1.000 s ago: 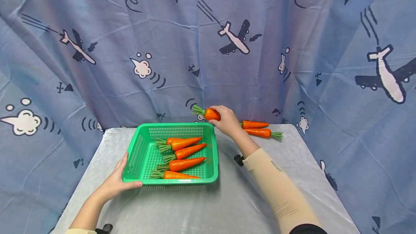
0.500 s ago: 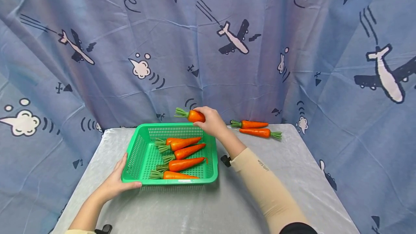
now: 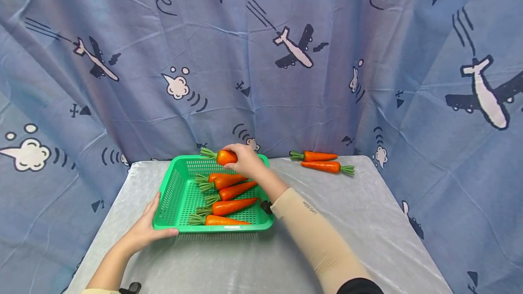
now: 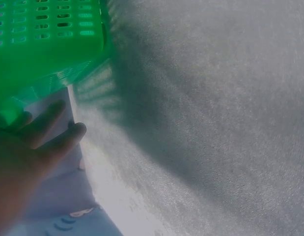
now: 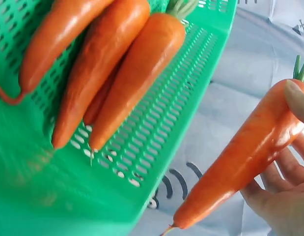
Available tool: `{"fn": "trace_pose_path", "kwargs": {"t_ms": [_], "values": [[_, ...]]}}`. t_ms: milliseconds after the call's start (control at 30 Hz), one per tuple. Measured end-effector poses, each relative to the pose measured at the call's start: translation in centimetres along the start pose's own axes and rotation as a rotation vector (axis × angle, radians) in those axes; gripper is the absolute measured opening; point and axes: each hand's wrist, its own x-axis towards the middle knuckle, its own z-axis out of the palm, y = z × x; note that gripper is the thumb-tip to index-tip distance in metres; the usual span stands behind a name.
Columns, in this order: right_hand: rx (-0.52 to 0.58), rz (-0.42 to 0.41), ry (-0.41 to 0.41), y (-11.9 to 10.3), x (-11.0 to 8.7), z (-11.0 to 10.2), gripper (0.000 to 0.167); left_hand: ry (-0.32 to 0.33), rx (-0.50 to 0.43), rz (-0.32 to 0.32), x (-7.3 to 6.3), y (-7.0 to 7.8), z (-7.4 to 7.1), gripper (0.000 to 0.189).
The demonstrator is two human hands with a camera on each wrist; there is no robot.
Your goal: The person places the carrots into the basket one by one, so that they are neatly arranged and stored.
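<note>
My right hand (image 3: 246,162) grips a carrot (image 3: 226,157) near its leafy end, above the back of a green plastic basket (image 3: 188,229). In the right wrist view this carrot (image 5: 245,150) hangs outside the basket rim, its thin tip pointing down, thumb on one side and fingers on the other. Several carrots (image 3: 234,206) lie in the basket, most with green tops to the left. At the basket's front left corner rests my left hand (image 3: 143,230), thumb along the front rim. The left wrist view has its fingers (image 4: 56,142) straight and spread beside the wall.
Two more carrots (image 3: 327,167) lie on the grey-white tabletop (image 3: 310,221) at the back right. Behind the table hangs a blue curtain (image 3: 229,80) printed with planes, and it also flanks both sides.
My right hand has carried the carrot leftward from beside the two table carrots, then slightly down over the basket's back. My left hand and the basket stay where they were.
</note>
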Motion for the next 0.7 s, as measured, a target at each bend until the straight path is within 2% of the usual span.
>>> {"fn": "trace_pose_path", "kwargs": {"t_ms": [200, 433, 700], "values": [[0.023, 0.073, -0.093, -0.3, 0.2, 1.7, 0.047, 0.002, 0.002, 0.001, 0.1, -0.1, 0.0, 0.132], [0.016, 0.148, -0.243, 0.4, 0.5, 3.6, 0.046, 0.002, -0.002, -0.002, 0.0, 0.0, 0.0, 0.132], [-0.054, 0.191, -0.355, 1.1, 0.3, 5.2, 0.045, 0.008, -0.009, 0.004, 0.0, -0.1, 0.0, 0.132]]}}
